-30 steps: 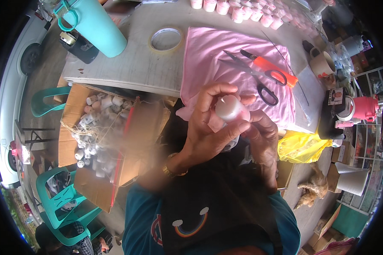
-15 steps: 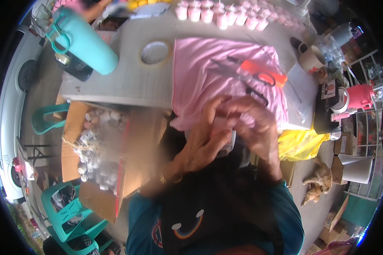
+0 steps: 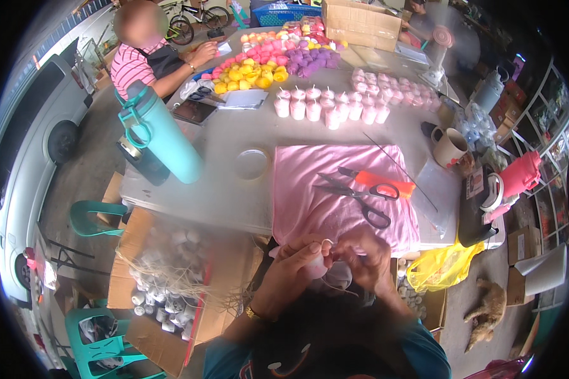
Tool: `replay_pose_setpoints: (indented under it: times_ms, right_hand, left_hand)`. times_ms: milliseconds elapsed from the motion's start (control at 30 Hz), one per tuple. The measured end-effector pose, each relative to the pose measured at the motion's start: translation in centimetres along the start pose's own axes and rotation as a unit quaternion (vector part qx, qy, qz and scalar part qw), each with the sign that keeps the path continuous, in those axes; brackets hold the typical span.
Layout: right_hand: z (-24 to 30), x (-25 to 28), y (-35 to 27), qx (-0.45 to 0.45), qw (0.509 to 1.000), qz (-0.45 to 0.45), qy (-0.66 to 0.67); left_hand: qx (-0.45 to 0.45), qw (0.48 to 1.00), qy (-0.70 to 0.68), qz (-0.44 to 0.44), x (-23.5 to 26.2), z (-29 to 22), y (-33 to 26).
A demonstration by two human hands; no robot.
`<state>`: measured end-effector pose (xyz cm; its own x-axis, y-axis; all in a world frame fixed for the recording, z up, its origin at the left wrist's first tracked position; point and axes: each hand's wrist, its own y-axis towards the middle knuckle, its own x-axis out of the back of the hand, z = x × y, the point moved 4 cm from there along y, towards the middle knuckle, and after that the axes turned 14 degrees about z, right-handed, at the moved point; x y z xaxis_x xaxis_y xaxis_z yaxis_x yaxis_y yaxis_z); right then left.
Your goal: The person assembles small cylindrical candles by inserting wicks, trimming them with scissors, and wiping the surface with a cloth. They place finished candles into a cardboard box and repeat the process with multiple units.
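Observation:
Close to my body, past the table's near edge, my left hand (image 3: 283, 281) is closed around a small pale pink cylinder (image 3: 315, 268), which looks like a candle. A white string (image 3: 327, 244) shows at its top. The fingertips of my right hand (image 3: 368, 260) are pinched together beside that string; they seem to grip its end, though the fingers partly hide it. Just beyond my hands lies a pink cloth (image 3: 300, 208). Black-handled scissors (image 3: 355, 194) rest on it, over a flat orange piece (image 3: 395, 183).
Pink cylinders (image 3: 332, 107) stand in rows farther back, behind a tape roll (image 3: 251, 164). A teal bottle (image 3: 164, 136) leans left. Cardboard boxes of white cylinders (image 3: 167, 309) flank me below. A mug (image 3: 450, 146) stands right. Across the table sits a person (image 3: 142, 63).
The view has tilted up, showing more of the far table. My hands have drawn closer to my body, and the pink cylinder and its string now show more plainly.

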<state>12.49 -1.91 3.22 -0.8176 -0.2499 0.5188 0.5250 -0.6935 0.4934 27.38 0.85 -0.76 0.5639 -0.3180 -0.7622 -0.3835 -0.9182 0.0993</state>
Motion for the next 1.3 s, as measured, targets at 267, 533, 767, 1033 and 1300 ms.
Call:
replay_pose_setpoints:
  times_ms: [267, 533, 767, 1033, 1300]
  right_hand:
    - [1.8, 0.1, -0.2, 0.045, 0.997, -0.017, -0.057]
    - [0.2, -0.5, -0.3, -0.017, 0.997, -0.015, 0.08]
    - [-0.2, -1.0, -0.2, -0.035, 0.992, -0.07, 0.096]
    - [1.2, -0.4, 0.8, 0.068, 0.988, -0.073, -0.116]
    - [0.9, -0.5, 1.1, 0.042, 0.983, -0.061, -0.169]
  left_hand:
    - [-0.143, 0.809, 0.57, 0.007, -1.8, -2.5, -0.1]
    - [-0.12, 0.835, 0.536, -0.031, -1.3, -2.1, 0.1]
    - [-0.148, 0.847, 0.498, -0.116, -1.4, -1.3, 0.7]
    - [-0.236, 0.768, 0.589, -0.088, -2.1, -1.8, 1.0]
    - [-0.315, 0.586, 0.737, -0.115, -3.0, -1.7, 0.6]
